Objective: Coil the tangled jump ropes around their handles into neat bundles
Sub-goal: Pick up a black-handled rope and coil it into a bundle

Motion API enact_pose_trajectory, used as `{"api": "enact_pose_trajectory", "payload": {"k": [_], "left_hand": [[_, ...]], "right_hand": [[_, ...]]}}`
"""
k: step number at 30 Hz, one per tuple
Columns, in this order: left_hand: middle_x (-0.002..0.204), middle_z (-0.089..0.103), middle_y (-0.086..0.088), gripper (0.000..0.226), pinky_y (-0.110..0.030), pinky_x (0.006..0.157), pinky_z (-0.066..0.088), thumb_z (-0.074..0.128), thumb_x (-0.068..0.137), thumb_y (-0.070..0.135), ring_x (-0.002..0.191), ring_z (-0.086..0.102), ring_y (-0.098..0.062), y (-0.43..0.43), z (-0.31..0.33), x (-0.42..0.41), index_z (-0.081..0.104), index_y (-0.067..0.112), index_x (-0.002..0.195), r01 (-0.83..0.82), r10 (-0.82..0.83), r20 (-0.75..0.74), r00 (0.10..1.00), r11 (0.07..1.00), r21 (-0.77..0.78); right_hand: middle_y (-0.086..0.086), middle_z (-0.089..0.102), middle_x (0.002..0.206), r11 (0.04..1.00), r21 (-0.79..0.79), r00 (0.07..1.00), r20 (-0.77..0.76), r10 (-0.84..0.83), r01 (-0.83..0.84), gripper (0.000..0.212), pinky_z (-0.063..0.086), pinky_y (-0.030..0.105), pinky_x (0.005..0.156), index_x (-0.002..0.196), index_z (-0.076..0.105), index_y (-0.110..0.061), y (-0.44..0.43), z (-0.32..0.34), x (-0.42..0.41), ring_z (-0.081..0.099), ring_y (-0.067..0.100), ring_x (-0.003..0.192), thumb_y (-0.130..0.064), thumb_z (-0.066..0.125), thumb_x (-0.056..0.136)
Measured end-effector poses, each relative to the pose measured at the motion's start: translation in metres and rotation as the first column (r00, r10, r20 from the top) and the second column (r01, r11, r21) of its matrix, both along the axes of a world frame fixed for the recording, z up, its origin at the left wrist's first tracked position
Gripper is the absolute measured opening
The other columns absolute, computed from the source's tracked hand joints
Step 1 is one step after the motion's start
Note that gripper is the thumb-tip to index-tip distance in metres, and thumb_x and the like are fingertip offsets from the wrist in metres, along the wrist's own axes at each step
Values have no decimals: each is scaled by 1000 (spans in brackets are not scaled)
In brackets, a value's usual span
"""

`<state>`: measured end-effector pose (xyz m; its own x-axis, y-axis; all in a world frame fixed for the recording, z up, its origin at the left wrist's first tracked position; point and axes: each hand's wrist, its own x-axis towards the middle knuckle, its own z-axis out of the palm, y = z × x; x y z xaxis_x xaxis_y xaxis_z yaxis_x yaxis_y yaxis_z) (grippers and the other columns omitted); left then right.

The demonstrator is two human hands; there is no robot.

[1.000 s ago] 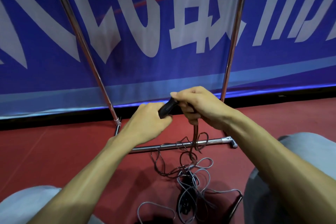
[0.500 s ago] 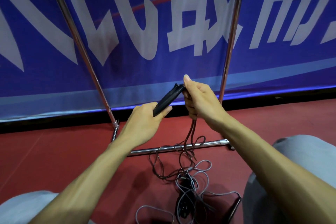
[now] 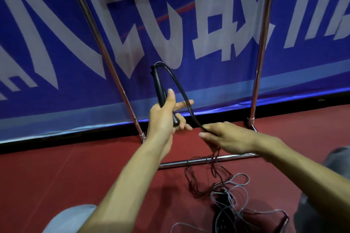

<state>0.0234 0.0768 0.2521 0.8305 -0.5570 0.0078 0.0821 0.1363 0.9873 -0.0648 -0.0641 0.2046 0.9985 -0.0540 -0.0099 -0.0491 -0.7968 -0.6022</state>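
Two grips work on one black rope [image 3: 180, 88]. The left grip [image 3: 162, 117] is closed round the lower half of the handle [image 3: 158, 85]. Its thumb lies up along the handle, the forefinger sticks out toward three o'clock, and the other fingers curl round the bottom end. The handle stands nearly upright, its top leaning a little toward eleven o'clock, and the part above the left grip shows bare.

From that top the rope springs out, arches over toward one o'clock and runs down toward four o'clock. It passes the outstretched forefinger and goes into the right grip [image 3: 227, 138]. The right grip pinches the rope between thumb and curled fingers. It sits lower than the left one, at four o'clock from it, near but not touching.

Below the right grip the rope drops in thin strands in front of the bottom bar of a shiny metal rack [image 3: 180, 163]. It ends in a tangle [image 3: 229, 193] of dark and grey ropes on the red floor [image 3: 75, 172], at five o'clock from the hands. Dark lumps sit inside the tangle, and I can't tell whether they are handles.

Behind the rack hangs a blue banner [image 3: 56, 24] with big white characters. The person's grey-clad left knee [image 3: 72, 217] shows at seven o'clock and the right knee [image 3: 339, 157] at four o'clock, both at the edges.
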Motion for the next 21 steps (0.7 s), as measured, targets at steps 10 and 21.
{"api": "enact_pose_trajectory", "payload": {"k": [10, 21], "left_hand": [[62, 47, 1, 24, -23, 41, 27, 47, 98, 44, 43, 32, -13, 4, -12, 22, 42, 23, 89, -120, 51, 239, 970, 951, 284], [64, 53, 0, 63, -32, 54, 39, 10, 84, 68, 58, 54, -18, 5, -24, 8, 48, 20, 73, -33, -575, 378, 726, 520, 853]], "right_hand": [[1, 59, 59, 984, -160, 997, -24, -77, 72, 44, 43, 27, 60, 62, 53, -14, -12, 0, -2, 55, 11, 56, -45, 55, 92], [-4, 66, 65, 964, 238, 949, 263, -177, 114, 26, 45, 26, 62, 69, 66, -18, -14, 34, -9, 55, 4, 60, -36, 85, 65]]}}
